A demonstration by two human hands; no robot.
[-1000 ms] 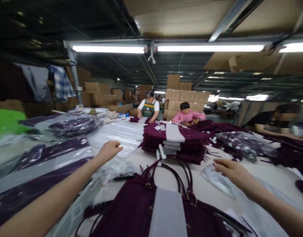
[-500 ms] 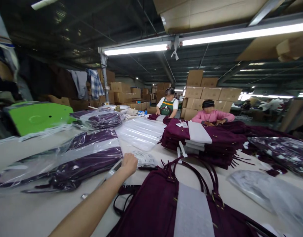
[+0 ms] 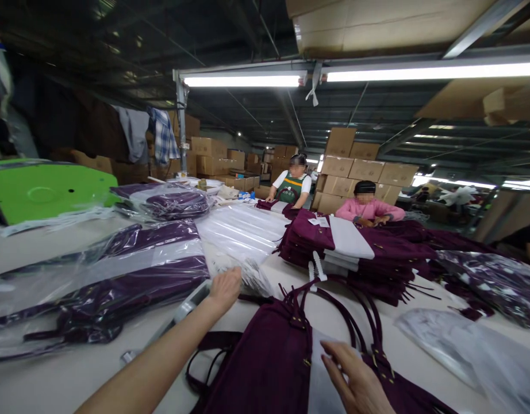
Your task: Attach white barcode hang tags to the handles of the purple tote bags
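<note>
A maroon bag with a grey middle panel (image 3: 265, 368) lies flat in front of me, its dark handles (image 3: 329, 299) looping away from me. My left hand (image 3: 224, 287) reaches past the bag's upper left corner and closes on a small clear crinkled plastic packet (image 3: 252, 276). My right hand (image 3: 355, 382) lies flat, fingers stretched, on the bag's grey panel. A grey flat tool (image 3: 185, 307) lies under my left wrist.
Bagged maroon bags in clear plastic (image 3: 118, 276) lie at my left. A stack of unbagged maroon bags (image 3: 351, 247) sits ahead, clear plastic sleeves (image 3: 243, 230) beside it. Empty plastic bags (image 3: 463, 351) lie at right. Two people work across the table; cardboard boxes (image 3: 355, 167) stand behind.
My right hand came back into view and settled on the bag's grey panel. My left hand stayed on the plastic packet. The view shifted slightly.
</note>
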